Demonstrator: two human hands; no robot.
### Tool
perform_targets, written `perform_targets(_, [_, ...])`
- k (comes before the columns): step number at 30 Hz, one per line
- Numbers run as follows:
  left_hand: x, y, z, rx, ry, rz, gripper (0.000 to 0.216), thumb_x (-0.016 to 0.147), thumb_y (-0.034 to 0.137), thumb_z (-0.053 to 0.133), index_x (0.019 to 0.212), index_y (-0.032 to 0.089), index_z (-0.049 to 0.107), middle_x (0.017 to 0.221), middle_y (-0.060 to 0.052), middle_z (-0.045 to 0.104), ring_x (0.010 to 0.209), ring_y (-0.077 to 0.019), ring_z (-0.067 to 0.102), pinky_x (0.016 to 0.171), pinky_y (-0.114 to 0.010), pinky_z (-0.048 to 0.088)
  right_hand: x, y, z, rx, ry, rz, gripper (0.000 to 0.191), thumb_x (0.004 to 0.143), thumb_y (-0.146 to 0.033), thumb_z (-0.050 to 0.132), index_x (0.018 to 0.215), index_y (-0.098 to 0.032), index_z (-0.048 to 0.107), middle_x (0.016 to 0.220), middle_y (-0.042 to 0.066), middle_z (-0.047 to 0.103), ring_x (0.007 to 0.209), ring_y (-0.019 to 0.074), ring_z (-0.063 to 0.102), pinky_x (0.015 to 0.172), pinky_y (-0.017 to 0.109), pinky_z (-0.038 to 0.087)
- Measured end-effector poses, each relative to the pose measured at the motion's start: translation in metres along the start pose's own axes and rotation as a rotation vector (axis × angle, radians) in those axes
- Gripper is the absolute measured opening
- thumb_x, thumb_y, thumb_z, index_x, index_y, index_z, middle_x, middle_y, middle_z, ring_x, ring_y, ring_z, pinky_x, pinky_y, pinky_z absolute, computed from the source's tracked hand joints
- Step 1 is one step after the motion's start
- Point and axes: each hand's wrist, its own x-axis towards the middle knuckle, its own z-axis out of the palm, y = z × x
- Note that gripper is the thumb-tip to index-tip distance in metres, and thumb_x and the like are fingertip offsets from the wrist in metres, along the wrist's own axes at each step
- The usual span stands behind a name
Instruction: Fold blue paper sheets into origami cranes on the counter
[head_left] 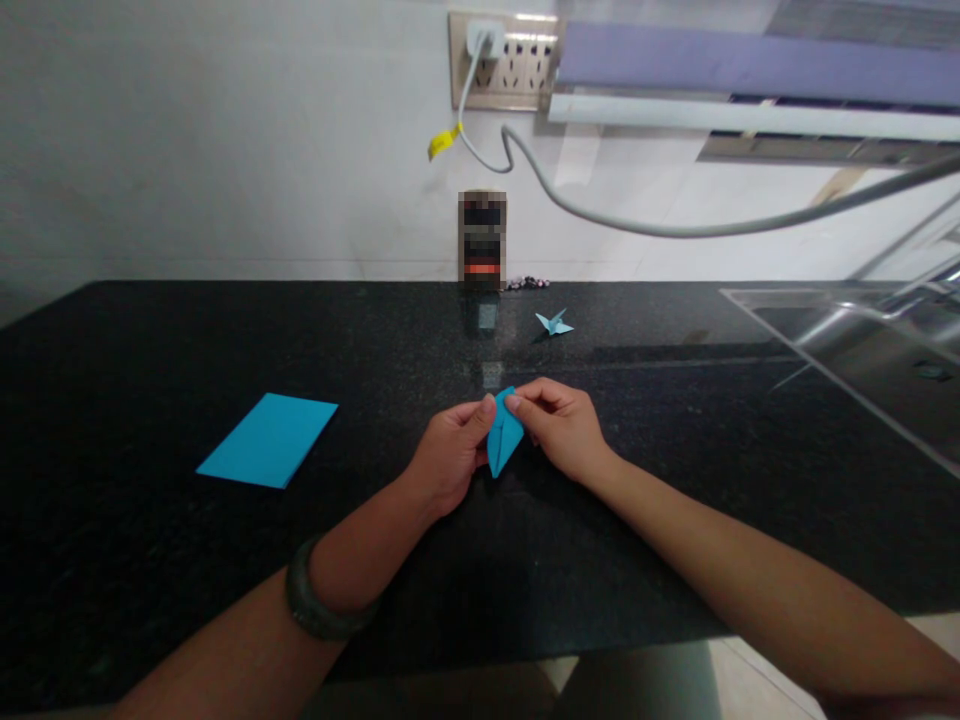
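A small folded blue paper piece (503, 440), narrow and pointed at its lower end, is held upright over the black countertop (150, 340). My left hand (448, 455) pinches its left side with thumb and fingers. My right hand (559, 425) pinches its top right edge. Both hands meet at the middle of the counter. A dark bracelet sits on my left wrist.
A flat blue paper sheet (268, 440) lies to the left. A finished small blue paper crane (553, 322) rests farther back. A small dark object (482, 240) stands by the wall under a socket strip (504, 62) with a white cable. A steel sink (855, 345) is at right.
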Motion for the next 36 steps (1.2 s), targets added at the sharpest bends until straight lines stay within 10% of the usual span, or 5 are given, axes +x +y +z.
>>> perform_targets(36, [-0.001, 0.006, -0.002, 0.531, 0.171, 0.232, 0.020, 0.067, 0.033, 0.064, 0.073, 0.015, 0.069, 0.065, -0.002, 0.065, 0.059, -0.0130, 0.054, 0.058, -0.025, 0.042, -0.004, -0.003, 0.000, -0.149, -0.018, -0.055, 0.020, 0.081, -0.033, 0.050, 0.068, -0.018, 0.054, 0.049, -0.004, 0.046, 0.044, 0.0087, 0.042, 0.043, 0.021, 0.034])
